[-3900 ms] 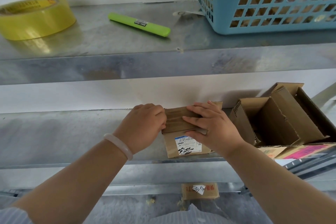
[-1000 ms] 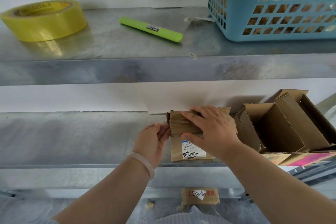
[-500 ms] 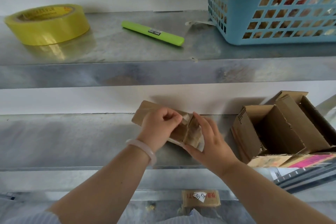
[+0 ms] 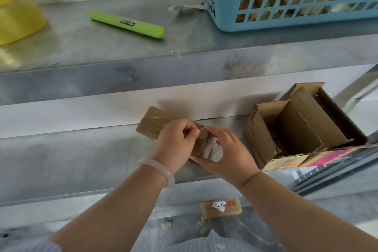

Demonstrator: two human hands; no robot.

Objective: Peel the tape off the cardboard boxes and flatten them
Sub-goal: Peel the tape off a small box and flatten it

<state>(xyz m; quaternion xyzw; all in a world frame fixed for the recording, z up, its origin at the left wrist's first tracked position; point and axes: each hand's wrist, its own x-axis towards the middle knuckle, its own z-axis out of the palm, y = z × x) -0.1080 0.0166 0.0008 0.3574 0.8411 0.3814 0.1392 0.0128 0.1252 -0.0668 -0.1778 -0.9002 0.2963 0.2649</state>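
Observation:
A small brown cardboard box (image 4: 152, 124) wrapped in clear tape lies tilted over the lower metal shelf (image 4: 61, 159), its far end pointing up and left. My left hand (image 4: 176, 141) is curled over the box's near end, thumb and fingers pinching at the tape there. My right hand (image 4: 227, 153) cups the same end from the right and below and holds it steady. Crumpled tape or a white label shows between the two hands. The near end of the box is hidden by my fingers.
Opened cardboard boxes (image 4: 296, 129) stand on the lower shelf at the right. The upper shelf carries a yellow tape roll (image 4: 18, 18), a green cutter (image 4: 126, 23) and a blue basket (image 4: 296, 0). Another small taped box (image 4: 221, 207) lies on the floor below.
The box was turned from lying flat with its label up to tilted, far end up-left. My left hand moved from its left side to pinch the near end; my right hand shifted underneath.

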